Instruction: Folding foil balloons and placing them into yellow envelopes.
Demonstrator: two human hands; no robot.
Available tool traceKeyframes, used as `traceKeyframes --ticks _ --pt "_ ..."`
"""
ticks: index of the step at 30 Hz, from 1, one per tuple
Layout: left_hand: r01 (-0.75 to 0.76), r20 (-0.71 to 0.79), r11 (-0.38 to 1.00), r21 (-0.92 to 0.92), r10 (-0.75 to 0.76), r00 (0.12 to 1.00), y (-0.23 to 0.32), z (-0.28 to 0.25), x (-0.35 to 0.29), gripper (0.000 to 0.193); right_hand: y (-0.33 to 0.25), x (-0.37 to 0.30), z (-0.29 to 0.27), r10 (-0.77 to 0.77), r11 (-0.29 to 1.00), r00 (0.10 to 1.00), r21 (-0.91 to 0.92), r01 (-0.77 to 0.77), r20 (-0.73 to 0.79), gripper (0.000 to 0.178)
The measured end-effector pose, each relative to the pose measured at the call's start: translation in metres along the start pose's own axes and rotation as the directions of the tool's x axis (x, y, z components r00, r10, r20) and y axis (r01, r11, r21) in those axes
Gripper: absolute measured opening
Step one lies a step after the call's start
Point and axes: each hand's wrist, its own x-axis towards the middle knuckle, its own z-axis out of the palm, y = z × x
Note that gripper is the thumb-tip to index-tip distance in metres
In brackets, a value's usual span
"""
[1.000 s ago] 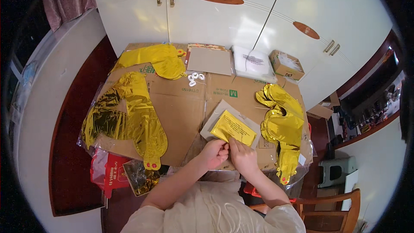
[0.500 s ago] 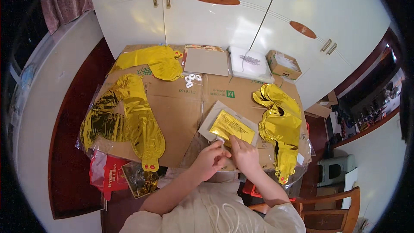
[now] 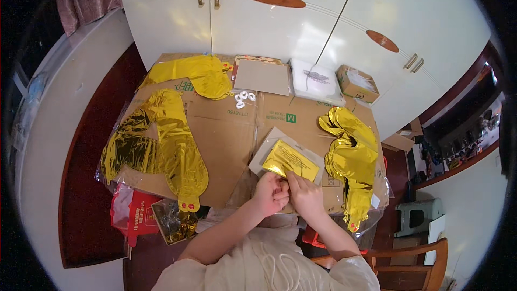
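Observation:
A folded gold foil packet (image 3: 292, 158) with dark print lies tilted on a grey card (image 3: 273, 139), near the front edge of the cardboard-covered table. My left hand (image 3: 272, 194) is closed at the packet's near left corner, fingers curled inward; whatever is in them is hidden. Beside it my right hand (image 3: 306, 193) has its fingers drawn together on the near edge of the packet, pinching there, with the thumb mostly out of sight. The two hands almost touch.
Flat gold foil balloons lie at left (image 3: 183, 167), back left (image 3: 199, 75) and right (image 3: 353, 156). Several small white ribbon rolls (image 3: 240, 104) sit mid-table. Behind are a grey board (image 3: 262, 77), a clear-wrapped white stack (image 3: 315, 83) and a small carton (image 3: 357, 83). A red bag (image 3: 141, 213) hangs at the front left.
My left hand has turned and curled its fingers in, moving close against the right hand. A small white thing by its fingertips no longer shows. The right hand stays at the packet's edge.

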Motion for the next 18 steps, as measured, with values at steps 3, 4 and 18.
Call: traceKeyframes --ticks 3,4,18 --pt "0.011 -0.121 0.992 0.129 0.005 0.993 -0.004 -0.006 0.005 0.026 0.001 -0.002 0.002 0.011 1.0 1.0 0.006 -0.011 -0.006 0.041" --pt "0.005 -0.138 0.983 0.181 0.021 0.99 -0.005 -0.006 0.004 0.026 0.002 -0.002 0.002 0.01 1.0 1.0 0.012 -0.01 -0.009 0.041" --pt "-0.263 0.078 0.894 0.364 0.251 0.965 -0.005 -0.016 -0.02 0.024 0.0 -0.001 -0.001 0.01 0.999 1.0 0.045 -0.009 -0.014 0.039"
